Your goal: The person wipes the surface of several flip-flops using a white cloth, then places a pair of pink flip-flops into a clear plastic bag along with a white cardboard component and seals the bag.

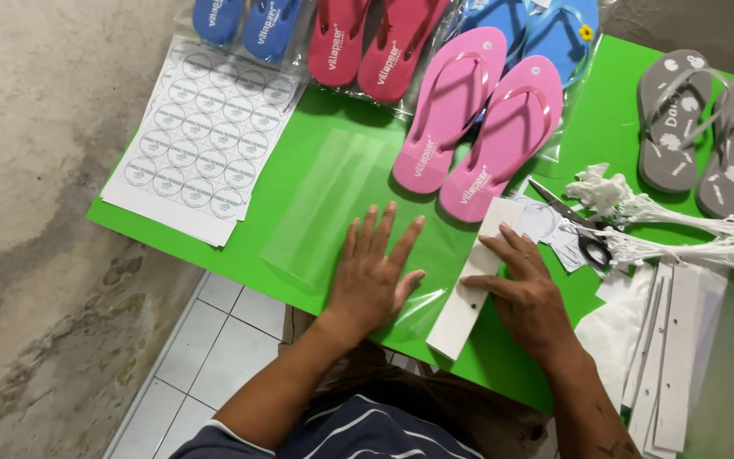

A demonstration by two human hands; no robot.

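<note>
Both hands lie flat and open: left hand (373, 276) presses the thin, slippery clear plastic bag (333, 204), right hand (524, 293) pins the light, stiff white card strip (469, 297).

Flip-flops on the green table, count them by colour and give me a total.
Blue flip-flops: 4
Red flip-flops: 2
Pink flip-flops: 2
Grey flip-flops: 2
Total: 10 flip-flops

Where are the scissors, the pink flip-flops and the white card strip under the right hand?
scissors (592, 246), head view, on the black handle.
pink flip-flops (507, 136), head view, on the sole of the nearer one.
white card strip (460, 314), head view, on its lower half, beside the right hand (527, 293).
</note>
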